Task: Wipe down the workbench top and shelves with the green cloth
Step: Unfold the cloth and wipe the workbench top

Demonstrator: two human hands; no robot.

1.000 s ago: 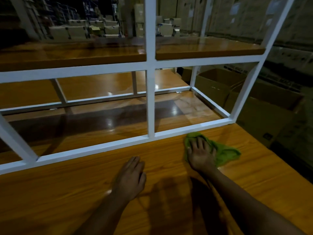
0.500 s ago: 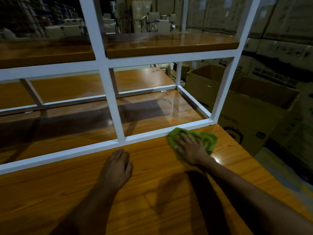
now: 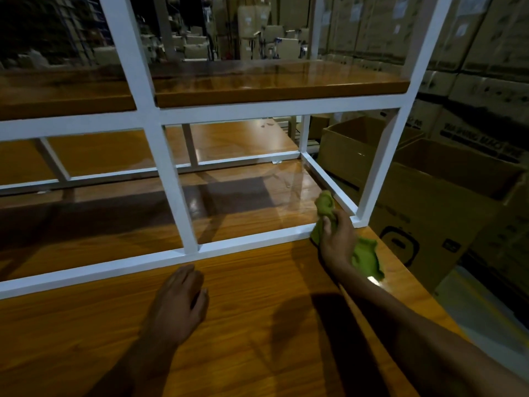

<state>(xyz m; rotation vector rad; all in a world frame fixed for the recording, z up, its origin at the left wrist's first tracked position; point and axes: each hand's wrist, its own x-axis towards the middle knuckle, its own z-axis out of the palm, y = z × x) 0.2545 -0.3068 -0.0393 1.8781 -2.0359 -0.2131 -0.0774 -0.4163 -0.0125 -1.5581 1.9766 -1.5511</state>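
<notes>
The wooden workbench top (image 3: 257,325) fills the lower part of the head view. A white metal frame (image 3: 171,173) stands on it and carries a glossy wooden upper shelf (image 3: 272,81). Behind the frame's bottom rail lies the lower wooden surface (image 3: 243,202). My right hand (image 3: 336,239) grips the bunched green cloth (image 3: 325,204) at the frame's right front corner; one end reaches over the rail, the other end (image 3: 367,257) hangs behind my wrist. My left hand (image 3: 180,302) rests flat on the bench top, fingers relaxed.
Open cardboard boxes (image 3: 446,202) stand on the floor right of the bench, close to its right edge. Stacked cartons (image 3: 472,53) line the wall behind them. More boxes and racks sit in the dark background beyond the shelf.
My right hand went from pressing the cloth flat on the bench top to gripping it bunched up, and moved right and forward over the frame's bottom rail. My left hand stayed on the bench.
</notes>
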